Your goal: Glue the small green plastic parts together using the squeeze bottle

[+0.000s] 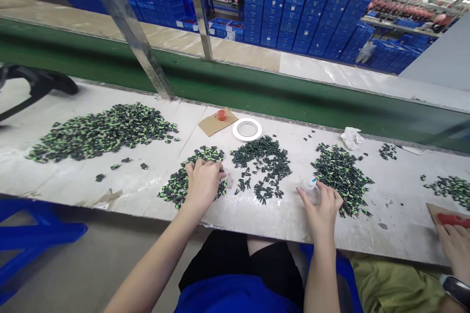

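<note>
My left hand [202, 182] reaches into a pile of small black-and-green parts [175, 190], its fingers curled downward. Its fingertips are hidden, so what they pinch cannot be made out. A small clear plastic piece [229, 181] shows beside that hand. Between thumb and fingers, my right hand [323, 205] grips a small clear bottle [310, 186] with a white and blue top. The bottle is held close to the left edge of another heap of black-and-green parts [341, 176]. Between my hands lies a loose group of small dark parts [262, 154].
A roll of white tape [247, 130] and a red cap [221, 115] on cardboard [210, 126] lie farther back. A larger pile [106, 132] spreads leftward. Crumpled tissue [351, 138] is at right. A co-worker's hand [455, 242] rests on a red object [452, 220]. A metal post [135, 39] rises behind.
</note>
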A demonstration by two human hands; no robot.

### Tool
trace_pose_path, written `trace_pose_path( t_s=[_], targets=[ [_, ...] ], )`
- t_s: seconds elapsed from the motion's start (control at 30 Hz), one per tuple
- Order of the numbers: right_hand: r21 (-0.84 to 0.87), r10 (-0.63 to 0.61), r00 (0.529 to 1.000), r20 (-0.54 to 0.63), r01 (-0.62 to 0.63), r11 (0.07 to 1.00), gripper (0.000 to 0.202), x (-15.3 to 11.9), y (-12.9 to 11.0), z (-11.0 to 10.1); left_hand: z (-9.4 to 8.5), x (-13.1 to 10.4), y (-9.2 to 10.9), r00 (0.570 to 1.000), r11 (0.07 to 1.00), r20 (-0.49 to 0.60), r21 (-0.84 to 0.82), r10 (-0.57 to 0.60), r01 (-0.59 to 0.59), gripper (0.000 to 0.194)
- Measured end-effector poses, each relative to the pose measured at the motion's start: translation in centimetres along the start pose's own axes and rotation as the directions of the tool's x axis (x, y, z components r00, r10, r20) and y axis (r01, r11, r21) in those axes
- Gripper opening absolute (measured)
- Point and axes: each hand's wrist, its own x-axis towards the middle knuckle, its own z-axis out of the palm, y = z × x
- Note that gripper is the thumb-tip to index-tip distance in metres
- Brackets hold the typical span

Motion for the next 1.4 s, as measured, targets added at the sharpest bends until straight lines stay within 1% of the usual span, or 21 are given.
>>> trace_pose_path(
  t_s=[0.07,0.13,0.17,0.23,0.3,0.33,0.4,0.43,0.5,0.6,0.67,0.73,0.77,0.83,0.9,0.97,1.07,1.17,1.27,1.4],
  targets=[
    [0.056,-0.003,1.000,0.018,0.002,0.998,0.052,0.0,-0.2,0.2,0.2,0.1,-0.4,0.999,0.999,0.015,0.028,0.046,-0.046,0.017],
    [0.147,-0.007,0.999,0.046,0.001,0.989,0.040,-0.3,-0.7,-0.1,0.4,0.1,-0.8,0.997,0.996,0.003,0.032,0.083,-0.083,0.018],
    [0.208,-0.014,0.997,0.080,-0.003,0.978,0.035,-0.6,-0.9,-0.4,0.4,0.1,-0.9,0.995,0.995,-0.009,0.022,0.100,-0.100,0.018],
    [0.335,-0.029,0.982,0.186,-0.035,0.942,0.031,-1.4,-1.5,-1.0,0.3,0.0,-1.0,0.990,0.991,-0.047,-0.014,0.134,-0.134,0.018],
    [0.423,-0.042,0.950,0.308,-0.097,0.901,0.030,-2.4,-1.9,-1.6,0.2,-0.5,-0.6,0.980,0.983,-0.107,-0.063,0.165,-0.173,0.017],
    [0.451,-0.043,0.935,0.351,-0.129,0.883,0.029,-3.0,-2.1,-1.9,0.1,-0.8,-0.4,0.973,0.977,-0.144,-0.090,0.181,-0.195,0.016],
    [0.514,-0.048,0.921,0.386,-0.172,0.840,0.027,-3.8,-2.4,-2.1,0.2,-1.8,0.4,0.953,0.952,-0.199,-0.158,0.230,-0.263,0.014],
    [0.552,-0.048,0.923,0.381,-0.186,0.813,0.026,-4.2,-2.4,-2.2,0.4,-2.4,0.8,0.941,0.930,-0.206,-0.200,0.267,-0.308,0.013],
    [0.628,-0.015,0.943,0.333,-0.209,0.750,0.025,-4.5,-2.3,-2.1,0.9,-3.6,1.8,0.916,0.870,-0.182,-0.293,0.357,-0.397,0.015],
    [0.705,0.094,0.967,0.236,-0.238,0.668,0.025,-4.6,-1.8,-1.9,2.0,-5.3,3.0,0.874,0.788,-0.153,-0.383,0.461,-0.482,0.019],
    [0.746,0.146,0.968,0.205,-0.251,0.616,0.026,-4.5,-1.3,-1.8,2.7,-6.0,3.4,0.847,0.756,-0.161,-0.389,0.507,-0.526,0.020],
    [0.793,0.185,0.964,0.192,-0.264,0.549,0.027,-4.5,-1.0,-1.5,3.1,-6.5,3.3,0.822,0.735,-0.161,-0.378,0.546,-0.562,0.019],
    [0.817,0.210,0.960,0.184,-0.268,0.511,0.028,-4.6,-0.9,-1.4,3.3,-6.7,3.2,0.813,0.729,-0.160,-0.370,0.560,-0.575,0.019],
    [0.844,0.268,0.949,0.163,-0.275,0.460,0.029,-4.7,-0.9,-1.1,3.4,-6.9,2.8,0.809,0.733,-0.168,-0.349,0.564,-0.584,0.018],
    [0.839,0.301,0.940,0.158,-0.289,0.462,0.029,-4.9,-1.2,-0.9,3.4,-7.1,2.4,0.817,0.747,-0.188,-0.333,0.545,-0.575,0.020],
    [0.801,0.293,0.937,0.189,-0.320,0.506,0.028,-5.1,-1.6,-0.8,3.2,-7.2,2.3,0.834,0.763,-0.212,-0.338,0.509,-0.551,0.021],
    [0.723,0.254,0.933,0.256,-0.359,0.590,0.025,-5.0,-2.6,-0.8,3.1,-7.3,2.6,0.866,0.779,-0.223,-0.377,0.448,-0.501,0.016],
    [0.682,0.239,0.936,0.260,-0.353,0.640,0.024,-4.8,-3.7,-0.7,3.1,-7.3,3.0,0.897,0.783,-0.223,-0.437,0.383,-0.443,0.010],
    [0.678,0.281,0.934,0.218,-0.353,0.645,0.025,-4.7,-4.7,-0.5,3.5,-7.2,3.2,0.921,0.779,-0.205,-0.492,0.331,-0.390,0.008],
    [0.614,0.314,0.917,0.247,-0.399,0.681,0.030,-4.7,-6.0,-0.1,3.9,-7.2,3.3,0.945,0.788,-0.149,-0.523,0.292,-0.326,0.006]
  ],
)
